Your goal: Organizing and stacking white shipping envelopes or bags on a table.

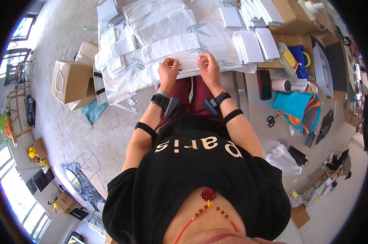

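A pale, see-through plastic sleeve (pixel 188 65) lies across the table's near edge, between my two hands. My left hand (pixel 167 75) has its fingers curled and pinches the sleeve's left end. At the other end, my right hand (pixel 209 69) bends its fingers over the sleeve, thumb against its edge; the exact grip is small in view. Just beyond the hands are flat white sleeves (pixel 172 45) in overlapping rows. Smaller white packets (pixel 115 49) are piled to the left. Stacks of folded white paper pieces (pixel 249 46) stand on the right side.
A leaf-patterned cloth (pixel 216 42) covers the table. Cardboard boxes (pixel 72 81) stand at the left, and an open carton (pixel 330 53) at the right. Near my right arm are a phone (pixel 264 84), a pink cup (pixel 280 85), black scissors (pixel 272 120) and a turquoise bag (pixel 291 107).
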The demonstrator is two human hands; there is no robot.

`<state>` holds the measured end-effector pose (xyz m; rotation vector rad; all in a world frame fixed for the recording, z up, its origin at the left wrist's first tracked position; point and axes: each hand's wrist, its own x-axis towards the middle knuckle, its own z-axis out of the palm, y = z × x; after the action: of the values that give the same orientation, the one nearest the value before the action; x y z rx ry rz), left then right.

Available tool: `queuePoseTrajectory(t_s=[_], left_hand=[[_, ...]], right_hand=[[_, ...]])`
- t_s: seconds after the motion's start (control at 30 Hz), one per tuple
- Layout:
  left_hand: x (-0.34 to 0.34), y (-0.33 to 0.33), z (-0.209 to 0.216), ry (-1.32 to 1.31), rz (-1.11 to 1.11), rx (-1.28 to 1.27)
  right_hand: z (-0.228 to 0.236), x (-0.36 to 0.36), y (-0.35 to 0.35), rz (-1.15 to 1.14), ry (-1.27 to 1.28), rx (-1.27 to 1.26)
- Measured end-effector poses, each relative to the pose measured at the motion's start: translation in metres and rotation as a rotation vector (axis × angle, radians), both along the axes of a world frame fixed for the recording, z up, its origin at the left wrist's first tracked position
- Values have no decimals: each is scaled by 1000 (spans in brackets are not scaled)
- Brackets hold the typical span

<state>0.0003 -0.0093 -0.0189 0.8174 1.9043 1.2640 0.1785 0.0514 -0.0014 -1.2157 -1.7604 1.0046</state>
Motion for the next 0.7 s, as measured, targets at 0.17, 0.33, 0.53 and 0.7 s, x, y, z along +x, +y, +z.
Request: queuePoseTrajectory(t_s=[0.17,0.33,0.53,0.7], left_hand=[[-7,-5,-1,309,-45,-93],[-6,-8,1,436,-52,-85],[-6,-9,-3,417,-69,-66],[-7,-9,-5,438,-86,-84]], right_hand=[[-17,23,28,-14,-134,55],[-18,20,36,113,-222,108],[-29,12,42,185,-302,207],[-40,14,51,204,-384,218]])
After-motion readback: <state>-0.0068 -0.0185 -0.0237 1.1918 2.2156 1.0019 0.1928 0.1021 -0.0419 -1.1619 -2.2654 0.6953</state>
